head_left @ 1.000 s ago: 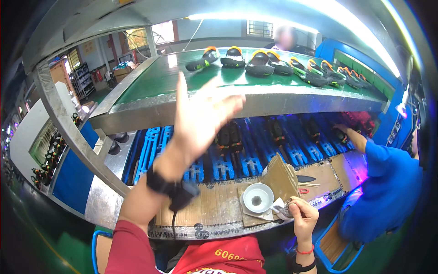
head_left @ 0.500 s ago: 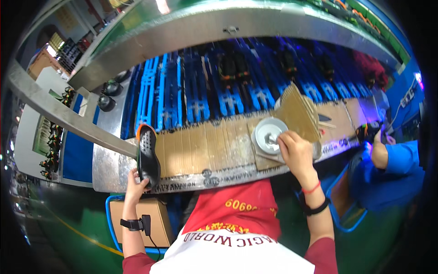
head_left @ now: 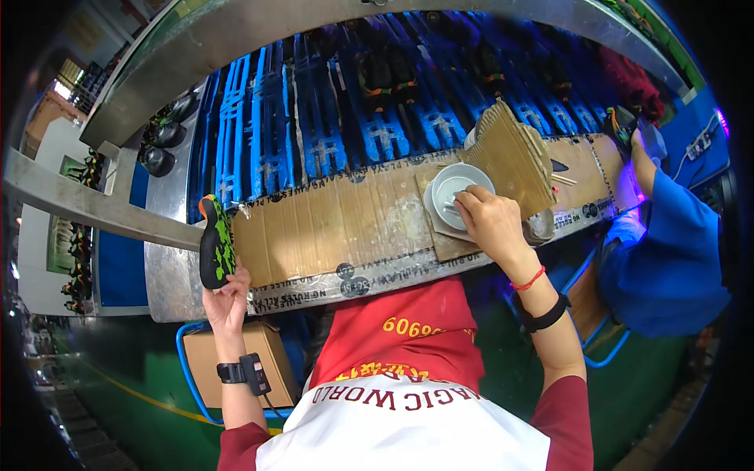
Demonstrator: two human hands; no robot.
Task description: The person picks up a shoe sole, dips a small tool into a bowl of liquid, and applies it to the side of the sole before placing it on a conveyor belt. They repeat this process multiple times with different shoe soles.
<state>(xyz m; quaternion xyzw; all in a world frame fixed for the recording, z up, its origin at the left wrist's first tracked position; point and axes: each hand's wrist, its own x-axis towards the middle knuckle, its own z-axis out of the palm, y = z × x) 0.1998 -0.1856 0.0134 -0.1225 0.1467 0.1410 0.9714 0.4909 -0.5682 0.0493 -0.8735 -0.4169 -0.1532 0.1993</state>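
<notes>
On the left, my left hand (head_left: 227, 302) pinches the lower end of a shoe sole (head_left: 217, 247) and holds it up on end near the bench's left part. Its visible face is black with bright green patches, and an orange edge tops it. My right hand (head_left: 491, 224) reaches over a white bowl (head_left: 463, 179), fingers pinched together at its near rim. A small pale piece shows at the fingertips inside the bowl; its kind cannot be made out. Under the bowl are a pale round rim and a piece of cardboard (head_left: 452, 250).
A cardboard flap (head_left: 514, 157) stands beside the bowl. Cardboard and printed tape cover the bench (head_left: 330, 228). Behind runs a blue slatted conveyor (head_left: 326, 149) carrying dark shoes. A metal post (head_left: 118, 200) crosses at left. A blue-sleeved co-worker (head_left: 667, 251) holds a shoe at right.
My left hand has turned the sole from its dark pitted face to the green-patched one. My right hand stays at the bowl. The co-worker's arm has reached up toward the conveyor.
</notes>
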